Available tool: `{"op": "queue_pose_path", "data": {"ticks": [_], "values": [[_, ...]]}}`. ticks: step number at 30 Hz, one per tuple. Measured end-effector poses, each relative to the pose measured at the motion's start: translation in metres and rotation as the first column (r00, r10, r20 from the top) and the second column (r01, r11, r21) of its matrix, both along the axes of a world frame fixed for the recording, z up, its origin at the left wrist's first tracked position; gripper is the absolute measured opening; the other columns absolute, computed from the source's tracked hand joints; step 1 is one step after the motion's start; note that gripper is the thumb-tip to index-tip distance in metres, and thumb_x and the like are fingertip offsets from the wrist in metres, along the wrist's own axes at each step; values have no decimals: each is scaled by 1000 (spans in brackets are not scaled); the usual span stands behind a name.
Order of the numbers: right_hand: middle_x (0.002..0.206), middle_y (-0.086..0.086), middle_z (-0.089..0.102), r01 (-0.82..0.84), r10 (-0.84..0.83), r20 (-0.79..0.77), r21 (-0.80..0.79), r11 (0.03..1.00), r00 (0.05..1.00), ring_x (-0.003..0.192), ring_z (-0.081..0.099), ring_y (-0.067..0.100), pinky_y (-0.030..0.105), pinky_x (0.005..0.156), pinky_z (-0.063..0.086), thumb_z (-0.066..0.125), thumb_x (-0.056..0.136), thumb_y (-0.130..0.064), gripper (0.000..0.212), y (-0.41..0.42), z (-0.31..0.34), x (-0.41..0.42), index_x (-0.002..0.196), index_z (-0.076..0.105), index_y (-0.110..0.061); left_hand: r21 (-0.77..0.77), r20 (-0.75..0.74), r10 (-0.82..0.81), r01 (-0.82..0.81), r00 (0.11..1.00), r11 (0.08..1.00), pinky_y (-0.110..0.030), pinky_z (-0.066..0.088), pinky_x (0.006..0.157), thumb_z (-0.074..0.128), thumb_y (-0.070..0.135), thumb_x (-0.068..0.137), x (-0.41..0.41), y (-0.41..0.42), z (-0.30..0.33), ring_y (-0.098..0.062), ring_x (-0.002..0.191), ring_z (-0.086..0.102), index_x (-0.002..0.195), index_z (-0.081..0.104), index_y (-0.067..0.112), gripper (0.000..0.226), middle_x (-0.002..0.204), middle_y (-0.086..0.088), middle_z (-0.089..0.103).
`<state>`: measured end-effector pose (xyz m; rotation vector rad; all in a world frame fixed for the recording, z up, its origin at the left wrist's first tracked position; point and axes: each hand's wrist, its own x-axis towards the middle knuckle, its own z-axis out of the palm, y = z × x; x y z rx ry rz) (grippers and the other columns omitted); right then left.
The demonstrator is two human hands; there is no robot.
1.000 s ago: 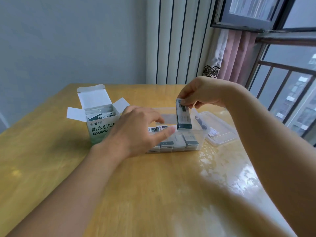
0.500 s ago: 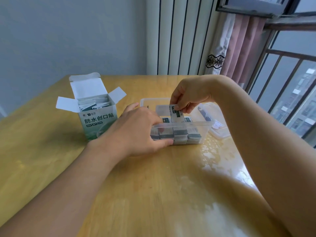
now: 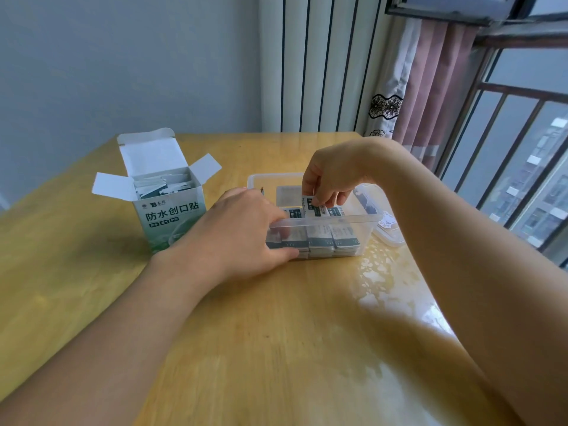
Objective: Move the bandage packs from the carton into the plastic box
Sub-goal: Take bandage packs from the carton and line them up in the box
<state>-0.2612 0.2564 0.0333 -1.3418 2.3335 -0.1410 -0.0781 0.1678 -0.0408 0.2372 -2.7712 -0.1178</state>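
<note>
While the left hand (image 3: 246, 232) grips the clear rectangular plastic box's (image 3: 365, 233) near-left corner, the right hand (image 3: 330, 179) pinches a white-and-dark-green bandage pack (image 3: 308, 203) above packs stacked inside; the open white-and-green cardboard carton (image 3: 170, 224), printed "防水创口贴", stands left, holding more.

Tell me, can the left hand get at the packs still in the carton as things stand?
Probably yes. The carton stands just left of the left hand, its flaps open and packs showing at the top, with nothing between them. But that hand now grips the box and must let go first.
</note>
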Motion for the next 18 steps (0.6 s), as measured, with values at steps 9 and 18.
{"op": "queue_pose_path", "data": {"ticks": [9, 18], "values": [[72, -3, 67, -42, 54, -216, 60, 997, 975, 62, 63, 8, 16, 49, 45, 76, 86, -15, 21, -4, -2, 9, 107, 71, -15, -5, 12, 4, -4, 1000, 1000, -36, 44, 94, 53, 71, 76, 0, 1, 0, -15, 90, 56, 88, 71, 31, 46, 82, 11, 66], [88, 0, 73, -64, 85, -223, 99, 993, 971, 72, 67, 10, 18, 54, 48, 78, 84, -15, 40, -6, -3, 9, 123, 68, -13, 14, -1, -4, 4, 1000, 1000, -36, 46, 88, 53, 70, 75, 1, 2, 1, -15, 83, 53, 78, 66, 30, 42, 75, 11, 62]]}}
